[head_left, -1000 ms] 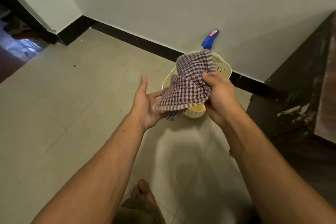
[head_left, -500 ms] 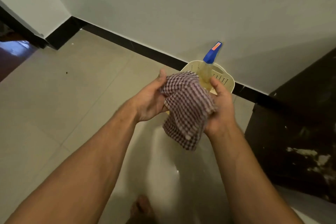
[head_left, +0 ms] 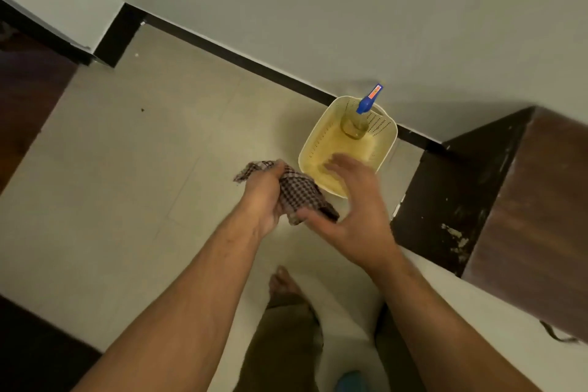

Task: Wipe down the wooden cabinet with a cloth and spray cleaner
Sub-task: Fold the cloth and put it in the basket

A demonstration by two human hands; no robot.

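Head view. The left hand (head_left: 264,197) grips the checked cloth (head_left: 299,197), bunched in curled fingers; one end sticks out past the knuckles and the other hangs below the palm. The right hand (head_left: 356,216) holds nothing. Its fingers are spread wide and motion-blurred over the near rim of the cream basket (head_left: 313,140). Its thumb overlaps the cloth's lower end, but I cannot tell whether they touch. The spray bottle (head_left: 353,126) stands upright in the basket's far corner, blue trigger head up, apart from both hands and beyond the right fingertips. The basket stands on the floor (head_left: 159,169) at its far edge, against the wall skirting and near the wooden cabinet (head_left: 445,194), whose side face is scuffed and not yet wiped. Judgement: the step in hand is fetching the sprayer. Risks:
- A hasty reach could tip the tall bottle inside the light basket or drag the basket along.
- A poor grip on the narrow neck could let the bottle slip.
- The trailing cloth end may snag the rim.
- The bare foot (head_left: 283,283) below the hands would catch a dropped bottle.
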